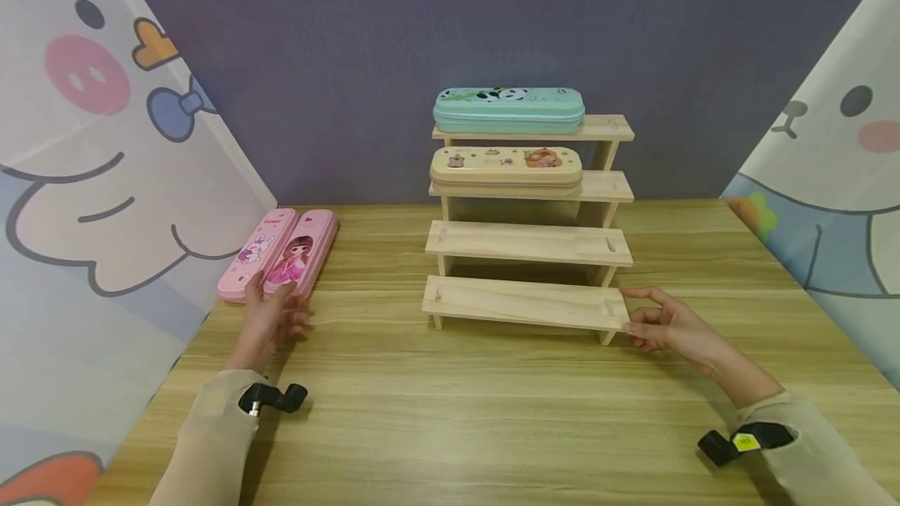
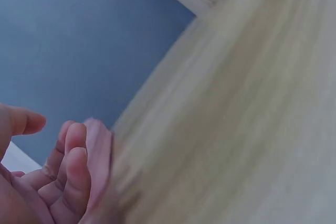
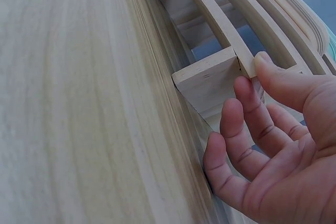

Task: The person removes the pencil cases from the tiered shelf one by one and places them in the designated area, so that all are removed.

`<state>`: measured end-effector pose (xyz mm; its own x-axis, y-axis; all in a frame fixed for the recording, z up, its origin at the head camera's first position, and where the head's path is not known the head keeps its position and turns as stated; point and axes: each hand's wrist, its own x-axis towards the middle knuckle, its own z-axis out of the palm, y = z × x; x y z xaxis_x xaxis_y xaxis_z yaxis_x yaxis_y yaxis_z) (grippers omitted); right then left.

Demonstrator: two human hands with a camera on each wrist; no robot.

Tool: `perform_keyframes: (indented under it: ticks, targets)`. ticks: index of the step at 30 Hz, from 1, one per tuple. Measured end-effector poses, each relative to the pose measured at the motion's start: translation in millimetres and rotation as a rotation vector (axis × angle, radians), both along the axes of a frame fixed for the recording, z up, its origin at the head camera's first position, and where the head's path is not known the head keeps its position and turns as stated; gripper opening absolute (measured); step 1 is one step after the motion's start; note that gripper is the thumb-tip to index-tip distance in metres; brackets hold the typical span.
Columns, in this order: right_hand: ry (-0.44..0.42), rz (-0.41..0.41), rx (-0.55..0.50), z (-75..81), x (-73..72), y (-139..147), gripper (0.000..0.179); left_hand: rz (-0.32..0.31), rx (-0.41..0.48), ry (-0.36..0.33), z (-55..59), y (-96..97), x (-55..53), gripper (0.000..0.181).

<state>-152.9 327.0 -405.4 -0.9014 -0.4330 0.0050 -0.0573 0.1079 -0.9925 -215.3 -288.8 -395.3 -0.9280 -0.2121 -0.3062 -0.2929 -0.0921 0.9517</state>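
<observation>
Two pink pencil cases lie side by side at the left of the table, one with a rabbit [image 1: 258,247] and one with a doll in a pink dress [image 1: 314,244]. My left hand [image 1: 266,322] is over their near ends, thumb apart from loosely bent fingers; in the left wrist view the fingers are right beside a pink case [image 2: 100,156]. At the right end of a four-step wooden display rack [image 1: 520,301], my right hand [image 1: 668,326] pinches the lowest board's corner between thumb and index finger. The right wrist view shows this hand [image 3: 278,145] with the other fingers bent below the board.
A mint panda pencil case [image 1: 509,117] rests on the rack's top step and a cream pencil case [image 1: 502,172] on the step below. Behind the table [image 1: 450,420] rises a dark wall [image 1: 337,61], with cartoon-printed panels [image 1: 141,201] at both sides.
</observation>
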Motion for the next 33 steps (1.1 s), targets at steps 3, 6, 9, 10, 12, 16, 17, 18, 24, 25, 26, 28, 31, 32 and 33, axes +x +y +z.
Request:
perform_keyframes:
  ticks: [3, 6, 9, 10, 12, 16, 17, 18, 24, 25, 26, 28, 31, 32, 33]
  targets:
    - [0.001, 0.004, -0.005, -0.2, -0.2, 0, 0.052, 0.011, -0.014, 0.025, 10.5, 6.9, -0.9, 0.083]
    - [-0.001, 0.003, -0.003, -0.4, 0.4, 0, 0.051, -0.003, -0.027, 0.066, 22.1, 18.5, -3.1, 0.081]
    - [-0.003, -0.004, 0.003, -0.6, 1.2, 0, 0.051, -0.028, -0.011, 0.115, 33.5, 33.8, -6.1, 0.081]
    - [-0.004, -0.006, 0.003, -0.6, 1.3, 0, 0.051, -0.038, -0.012, 0.127, 36.9, 39.3, -7.5, 0.081]
    - [-0.006, -0.007, 0.003, -0.7, 1.4, -1, 0.051, -0.063, -0.009, 0.156, 42.7, 50.4, -10.6, 0.08]
    - [-0.006, -0.012, -0.002, -0.3, 1.1, -1, 0.051, -0.113, -0.014, 0.205, 50.6, 72.6, -17.2, 0.078]
    - [-0.006, -0.013, -0.004, -0.2, 1.0, -1, 0.051, -0.124, -0.008, 0.213, 52.0, 77.8, -18.8, 0.077]
    - [-0.006, -0.013, -0.005, -0.1, 0.9, 0, 0.051, -0.131, -0.008, 0.22, 53.4, 83.0, -20.3, 0.077]
    - [-0.012, -0.008, -0.013, -0.4, 0.3, 0, 0.051, -0.185, 0.019, 0.263, 61.9, 110.1, -27.7, 0.078]
    - [-0.012, -0.008, -0.013, -0.6, 0.1, 0, 0.051, -0.196, 0.02, 0.27, 63.5, 114.1, -29.0, 0.077]
    - [-0.013, -0.007, -0.013, -0.9, -0.2, 0, 0.051, -0.201, 0.02, 0.276, 65.3, 118.3, -30.4, 0.077]
    - [-0.014, -0.007, -0.013, -1.2, -0.5, 0, 0.051, -0.221, 0.015, 0.281, 69.3, 126.1, -32.9, 0.076]
    - [-0.016, -0.002, -0.016, -1.5, -0.6, 0, 0.051, -0.253, 0.01, 0.286, 75.9, 137.5, -37.1, 0.076]
    - [-0.016, 0.0, -0.017, -1.5, -0.5, 0, 0.051, -0.262, 0.011, 0.288, 78.1, 141.3, -38.7, 0.075]
    - [-0.017, 0.001, -0.018, -1.4, -0.4, 0, 0.051, -0.272, 0.009, 0.29, 80.1, 145.2, -40.3, 0.075]
